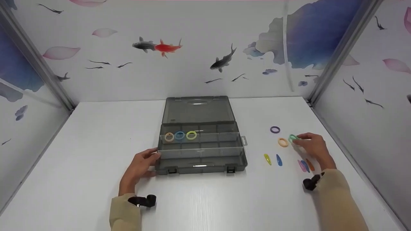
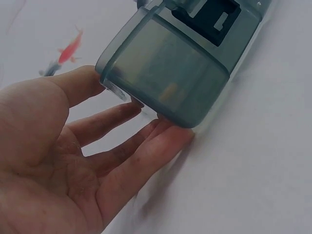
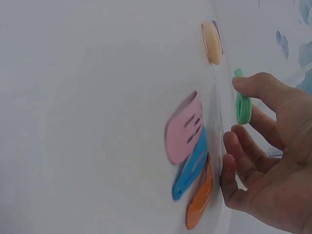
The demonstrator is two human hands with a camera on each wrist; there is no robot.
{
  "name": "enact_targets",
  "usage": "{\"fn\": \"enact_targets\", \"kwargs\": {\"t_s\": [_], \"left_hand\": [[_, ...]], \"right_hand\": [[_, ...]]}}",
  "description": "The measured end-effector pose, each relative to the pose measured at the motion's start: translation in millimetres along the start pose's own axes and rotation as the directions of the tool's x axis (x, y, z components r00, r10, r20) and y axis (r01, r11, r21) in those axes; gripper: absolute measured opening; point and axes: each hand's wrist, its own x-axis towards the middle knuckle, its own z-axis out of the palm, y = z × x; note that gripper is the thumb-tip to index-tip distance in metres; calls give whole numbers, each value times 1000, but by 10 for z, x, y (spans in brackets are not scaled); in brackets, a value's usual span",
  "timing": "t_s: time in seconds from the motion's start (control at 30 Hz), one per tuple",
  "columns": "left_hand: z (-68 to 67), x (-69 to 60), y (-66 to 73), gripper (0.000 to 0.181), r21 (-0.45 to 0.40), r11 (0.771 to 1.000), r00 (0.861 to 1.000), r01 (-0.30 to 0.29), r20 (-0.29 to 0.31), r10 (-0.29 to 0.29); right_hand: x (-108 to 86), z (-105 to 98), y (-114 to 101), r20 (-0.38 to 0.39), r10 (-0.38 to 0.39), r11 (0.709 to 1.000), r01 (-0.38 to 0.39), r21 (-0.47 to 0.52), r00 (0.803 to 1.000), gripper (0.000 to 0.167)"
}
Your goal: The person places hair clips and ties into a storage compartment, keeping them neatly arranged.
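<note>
A grey see-through divided storage box (image 1: 201, 169) lies with its lid (image 1: 199, 109) folded back. My left hand (image 1: 140, 165) touches the box's left end, its fingers fairly straight against the wall in the left wrist view. Over the table on the right, my right hand (image 1: 312, 147) pinches a green hair tie (image 3: 243, 107) between thumb and finger. Left of that hand lie an orange hair tie (image 1: 283, 142) and a purple one (image 1: 275, 129). Pink (image 3: 183, 131), blue (image 3: 190, 168) and orange (image 3: 200, 197) hair clips lie together below the right hand.
Orange (image 1: 169, 137), blue (image 1: 179, 135) and yellow (image 1: 191, 135) hair ties sit in the box's back row, at the left. A yellow clip (image 1: 267, 159) and a blue clip (image 1: 279, 160) lie right of the box. Printed walls surround the white table (image 1: 199, 202).
</note>
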Motion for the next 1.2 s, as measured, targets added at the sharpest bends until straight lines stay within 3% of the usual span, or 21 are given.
{"fn": "enact_targets", "kwargs": {"t_s": [0.2,0.43,0.77,1.0,1.2], "left_hand": [[6,11,6,59,1,1000,1000,4,5,-4],[4,23,7,59,5,1000,1000,-1,-1,1],[7,14,-4,59,-8,1000,1000,-7,-2,7],[3,22,4,59,-13,1000,1000,6,-6,-6],[8,21,1,59,-10,1000,1000,6,-6,-6]], "right_hand": [[-31,27,-181,-78,-107,994,106,-13,991,64],[-80,52,-506,-172,-283,959,279,-44,944,55],[-146,159,-1057,-133,-448,893,438,-101,884,44],[-231,274,-1528,-59,-494,867,487,-104,867,37],[-190,455,-1841,-2,-586,800,579,-157,810,29]]}}
